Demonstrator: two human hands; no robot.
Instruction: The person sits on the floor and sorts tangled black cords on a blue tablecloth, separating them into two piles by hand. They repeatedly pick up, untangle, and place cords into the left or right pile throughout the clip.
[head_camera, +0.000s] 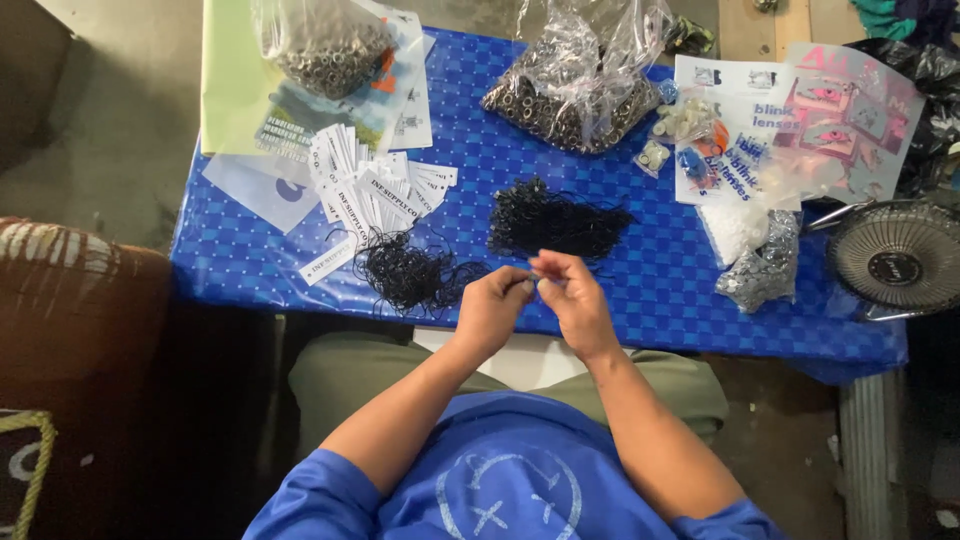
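Blue checked table (640, 300): two clear plastic bags of small metal rings lie at the far edge, one far left (325, 50), one at centre (580, 85). A fanned stack of white rectangular tags (375, 190) lies left of centre. Printed white and pink sheets (800, 110) lie far right, beside a small fan (895, 258).

Two piles of black cord lie near the hands: one left (410, 272), one just beyond the fingers (555, 222).

Left hand (492, 305) and right hand (572, 298) meet at the near table edge, fingertips pinched together on something too small to identify.
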